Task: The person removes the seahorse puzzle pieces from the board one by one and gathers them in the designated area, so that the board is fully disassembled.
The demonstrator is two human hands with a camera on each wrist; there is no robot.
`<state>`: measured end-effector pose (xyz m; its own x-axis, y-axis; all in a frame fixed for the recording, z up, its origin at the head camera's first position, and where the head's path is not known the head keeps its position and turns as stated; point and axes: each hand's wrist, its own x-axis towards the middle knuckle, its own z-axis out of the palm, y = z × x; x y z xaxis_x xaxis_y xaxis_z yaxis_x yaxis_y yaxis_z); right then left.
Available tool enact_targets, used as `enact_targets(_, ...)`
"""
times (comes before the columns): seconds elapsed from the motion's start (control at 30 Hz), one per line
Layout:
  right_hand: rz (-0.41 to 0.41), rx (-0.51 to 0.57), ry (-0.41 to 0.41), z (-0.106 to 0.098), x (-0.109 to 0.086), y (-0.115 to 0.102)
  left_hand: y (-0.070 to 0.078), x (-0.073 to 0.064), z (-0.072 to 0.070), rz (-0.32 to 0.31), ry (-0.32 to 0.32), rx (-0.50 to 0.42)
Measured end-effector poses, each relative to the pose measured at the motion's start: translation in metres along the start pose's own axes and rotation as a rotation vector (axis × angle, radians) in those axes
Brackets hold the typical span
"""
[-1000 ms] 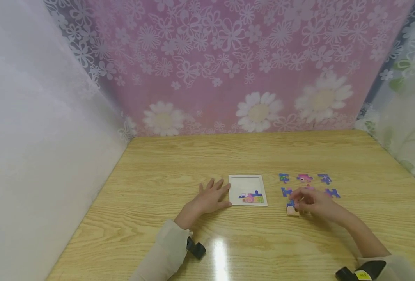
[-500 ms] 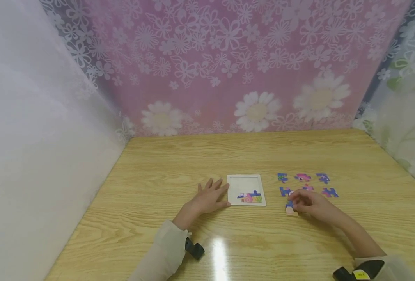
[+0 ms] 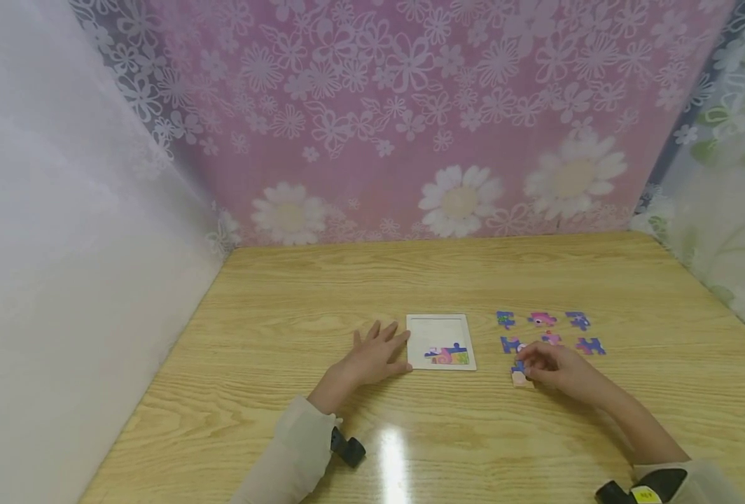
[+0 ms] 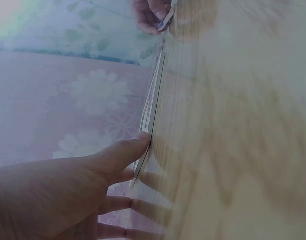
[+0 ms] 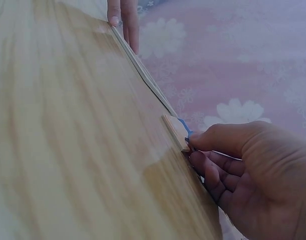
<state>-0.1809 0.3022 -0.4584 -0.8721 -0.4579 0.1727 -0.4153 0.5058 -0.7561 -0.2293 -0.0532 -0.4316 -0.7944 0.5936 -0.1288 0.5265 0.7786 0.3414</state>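
Observation:
A white square puzzle tray lies on the table, with a few joined pink, blue and yellow pieces in its lower right corner. My left hand is spread flat beside it, thumb and fingertips touching its left edge. To the tray's right, my right hand pinches a blue and beige puzzle piece between thumb and fingers. In the right wrist view this puzzle piece is tilted, with its near edge raised. The fingers partly cover it.
Several loose puzzle pieces lie in rows behind the right hand, among them a pink one with an eye and a blue one. A floral curtain hangs along the back edge of the wooden table.
The right hand stays at the same puzzle piece, with its fingers drawn slightly closer around it. The left hand keeps its place at the tray. The head view shifts slightly.

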Motion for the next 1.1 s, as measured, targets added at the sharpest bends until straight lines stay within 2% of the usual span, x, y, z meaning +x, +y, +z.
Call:
enact_targets(0.2,0.020,-0.027,0.031,0.0027,-0.0007,-0.0034,-0.0002,0.0002,0.0002,0.003,0.000,0.008)
enact_targets(0.4,-0.007,-0.068,0.061,0.0043,-0.0013,-0.0089,-0.0010,0.0010,0.0010,0.004,0.005,0.004)
enact_targets(0.83,0.021,-0.102,0.040,0.0059,-0.0009,-0.0034,-0.0034,0.0018,0.0047,0.003,0.005,0.012)
enact_targets(1.1,0.033,-0.083,0.032,0.0041,-0.0016,-0.0042,-0.0031,0.0019,0.0039,0.008,0.008,0.006)
